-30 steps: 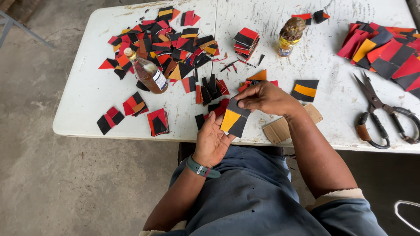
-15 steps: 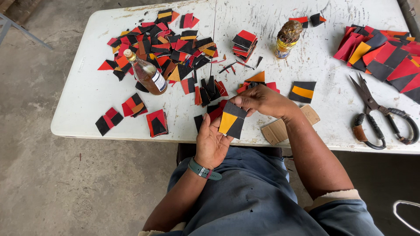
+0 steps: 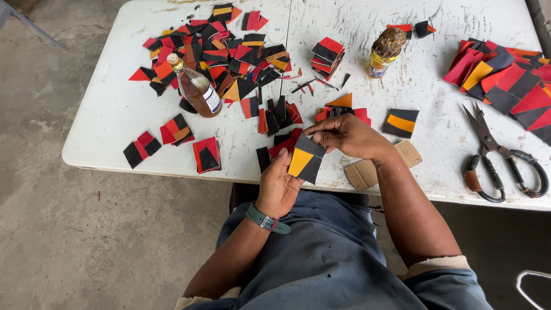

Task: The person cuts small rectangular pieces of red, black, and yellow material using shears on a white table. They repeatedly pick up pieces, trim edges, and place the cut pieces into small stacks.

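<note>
Over the table (image 3: 115, 123) edge, both hands pinch a black-and-yellow patch (image 3: 306, 161), corner down; left hand (image 3: 279, 186), right hand (image 3: 344, 135) hide its edges.

On the bench (image 3: 115, 123) a bottle (image 3: 196, 89) stands at the left, with a heap of cut pieces (image 3: 218, 51) behind and beside it. A small jar (image 3: 385, 51) stands further right — a stack of pieces (image 3: 327, 56) just to its left. Scissors (image 3: 496, 158) lie near the right edge, another pile (image 3: 505, 80) behind them. At the near edge both hands, left hand (image 3: 278, 186) and right hand (image 3: 344, 136), meet on a patch (image 3: 305, 162) — cardboard (image 3: 373, 169) lies just right of it.
</note>
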{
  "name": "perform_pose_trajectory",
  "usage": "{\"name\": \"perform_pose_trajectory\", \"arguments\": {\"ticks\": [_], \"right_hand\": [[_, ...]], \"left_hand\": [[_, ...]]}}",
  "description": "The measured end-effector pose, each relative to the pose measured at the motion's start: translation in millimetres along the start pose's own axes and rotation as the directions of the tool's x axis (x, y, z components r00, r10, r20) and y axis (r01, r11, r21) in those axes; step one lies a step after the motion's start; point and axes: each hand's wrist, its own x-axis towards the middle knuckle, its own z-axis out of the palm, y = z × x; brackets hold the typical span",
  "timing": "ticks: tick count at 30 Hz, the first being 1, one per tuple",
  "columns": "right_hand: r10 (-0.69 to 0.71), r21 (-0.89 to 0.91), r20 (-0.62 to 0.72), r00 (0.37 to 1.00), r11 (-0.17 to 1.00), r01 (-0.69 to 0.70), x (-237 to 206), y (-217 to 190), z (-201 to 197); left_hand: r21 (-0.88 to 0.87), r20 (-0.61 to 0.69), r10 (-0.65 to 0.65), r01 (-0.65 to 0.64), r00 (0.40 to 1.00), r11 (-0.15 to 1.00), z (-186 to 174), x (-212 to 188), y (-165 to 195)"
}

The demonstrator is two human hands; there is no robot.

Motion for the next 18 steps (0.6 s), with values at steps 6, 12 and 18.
{"name": "perform_pose_trajectory", "arguments": {"ticks": [6,12,18], "right_hand": [[-0.020,0.029,0.004,1.000,0.999,0.020,2.7,0.4,-1.7],[-0.010,-0.079,0.001,1.000,0.997,0.010,-2.9,-8.4,2.5],[-0.062,-0.058,-0.043,0.997,0.997,0.060,-21.2,-11.8,-5.3]], "left_hand": [[0.015,-0.007,-0.033,0.034,0.999,0.999,12.4,-2.1,5.6],[0.094,-0.057,0.036,-0.030,0.998,0.995,-0.6,1.2,-3.8],[0.605,0.031,0.183,-0.164,0.983,0.779,-10.5,22.7,-18.7]]}}
